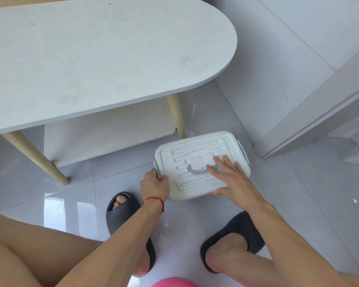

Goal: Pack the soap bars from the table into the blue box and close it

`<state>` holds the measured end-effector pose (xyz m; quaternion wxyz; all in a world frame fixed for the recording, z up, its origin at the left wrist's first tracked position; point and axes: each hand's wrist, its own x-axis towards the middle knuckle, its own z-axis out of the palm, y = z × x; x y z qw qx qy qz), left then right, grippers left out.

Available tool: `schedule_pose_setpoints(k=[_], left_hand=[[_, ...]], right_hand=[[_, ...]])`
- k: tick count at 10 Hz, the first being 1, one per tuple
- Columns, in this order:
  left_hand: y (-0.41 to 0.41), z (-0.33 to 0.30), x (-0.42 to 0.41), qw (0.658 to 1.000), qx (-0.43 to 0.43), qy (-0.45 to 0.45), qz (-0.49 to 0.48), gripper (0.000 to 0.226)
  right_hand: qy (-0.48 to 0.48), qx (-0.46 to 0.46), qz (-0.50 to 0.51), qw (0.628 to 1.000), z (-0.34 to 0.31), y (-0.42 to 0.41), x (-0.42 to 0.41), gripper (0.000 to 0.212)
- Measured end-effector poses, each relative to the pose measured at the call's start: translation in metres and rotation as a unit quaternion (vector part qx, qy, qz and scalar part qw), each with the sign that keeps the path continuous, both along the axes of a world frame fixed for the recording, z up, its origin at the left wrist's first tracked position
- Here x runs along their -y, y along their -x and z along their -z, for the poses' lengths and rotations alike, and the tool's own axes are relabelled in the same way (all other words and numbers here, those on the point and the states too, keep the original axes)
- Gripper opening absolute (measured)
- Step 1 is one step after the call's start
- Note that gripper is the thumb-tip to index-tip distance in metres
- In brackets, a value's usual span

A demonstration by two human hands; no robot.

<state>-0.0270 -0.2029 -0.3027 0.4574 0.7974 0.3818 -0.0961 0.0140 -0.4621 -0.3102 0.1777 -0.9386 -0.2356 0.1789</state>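
box (187,191) lid on, on floor | left hand (154,184) grips its side latch | right hand (234,176) flat on lid

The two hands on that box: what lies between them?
In the head view, only the box's white lid, with its grey handle, lies between the left hand and the right hand.

Head view, steeply downward, close over floor (257,112), table (91,59) at upper left

We count 1 box (201,164) with 1 lid (187,183), 1 table (91,59), 2 hands, 2 slippers, 1 red wristband (154,200); table legs, perhaps 3, partly hidden.
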Motion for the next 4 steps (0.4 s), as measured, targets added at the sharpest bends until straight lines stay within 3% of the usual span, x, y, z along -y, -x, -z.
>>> schedule_pose_setpoints(k=[2, 3, 4], left_hand=[[-0.019, -0.003, -0.003, 1.0, 0.02, -0.012, -0.005, 0.016], [-0.021, -0.006, -0.014, 0.999, -0.001, 0.039, -0.006, 0.034], [-0.025, -0.016, -0.03, 0.995, -0.049, 0.087, 0.001, 0.073]], right_hand=[[0.015, -0.004, -0.009, 1.0, 0.002, -0.028, -0.005, 0.087], [0.013, -0.023, -0.002, 1.0, -0.003, -0.027, -0.013, 0.088], [-0.037, -0.075, 0.032, 0.996, -0.019, -0.027, -0.015, 0.082]])
